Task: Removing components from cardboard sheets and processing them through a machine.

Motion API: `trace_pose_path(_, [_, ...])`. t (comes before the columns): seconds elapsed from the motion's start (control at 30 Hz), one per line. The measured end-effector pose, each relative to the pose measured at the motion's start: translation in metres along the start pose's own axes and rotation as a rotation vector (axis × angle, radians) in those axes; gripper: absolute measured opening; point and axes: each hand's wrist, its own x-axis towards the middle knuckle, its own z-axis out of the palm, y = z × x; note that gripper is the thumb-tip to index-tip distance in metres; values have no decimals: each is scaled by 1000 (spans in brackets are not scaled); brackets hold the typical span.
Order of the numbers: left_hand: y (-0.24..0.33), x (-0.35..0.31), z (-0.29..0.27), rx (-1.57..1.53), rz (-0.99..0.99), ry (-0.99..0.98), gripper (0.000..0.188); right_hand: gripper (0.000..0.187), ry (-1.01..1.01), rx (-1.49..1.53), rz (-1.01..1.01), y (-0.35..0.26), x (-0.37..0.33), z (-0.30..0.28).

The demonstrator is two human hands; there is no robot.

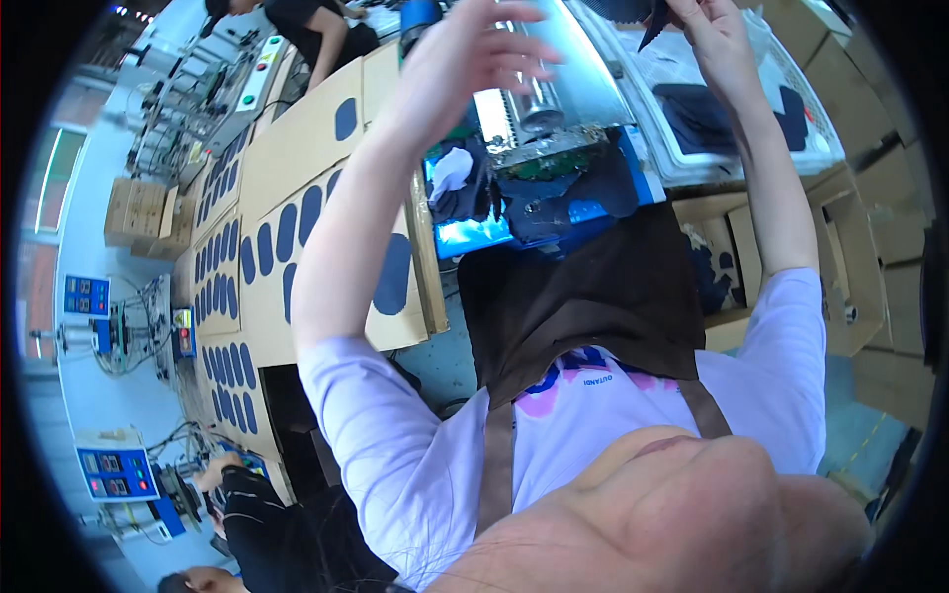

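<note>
Head view: left hand point(473, 54) raised, fingers spread loosely above grey metal machine point(542, 99); right hand point(714, 30) fingers pinching dark fabric piece point(652, 28) over clear tray point(751, 148).

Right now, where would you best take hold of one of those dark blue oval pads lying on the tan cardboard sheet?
Pinch a dark blue oval pad by a narrow rounded end, coming from above: it lies flat on the tan cardboard sheet, so probably an end lifts first.

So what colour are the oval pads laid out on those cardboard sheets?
Dark navy blue oval pads on tan cardboard sheets, seen in the head view.
</note>
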Motion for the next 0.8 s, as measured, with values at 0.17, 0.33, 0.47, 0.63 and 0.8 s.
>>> trace_pose_path(0.17, [-40,71,0,-295,-119,104,21,15,-172,-187,-49,-8,17,22])
trace_pose_path(0.33, [-43,99,-9,-38,160,329,31,16,97,533,199,32,35,33])
trace_pose_path(0.47, [-43,120,-28,102,316,370,31,30,-173,785,479,92,47,2])
trace_pose_path(0.63, [-54,136,-52,105,377,324,31,15,14,654,371,125,76,-7])
trace_pose_path(0.8, [-68,130,-104,355,217,617,27,20,74,262,415,147,94,-22])
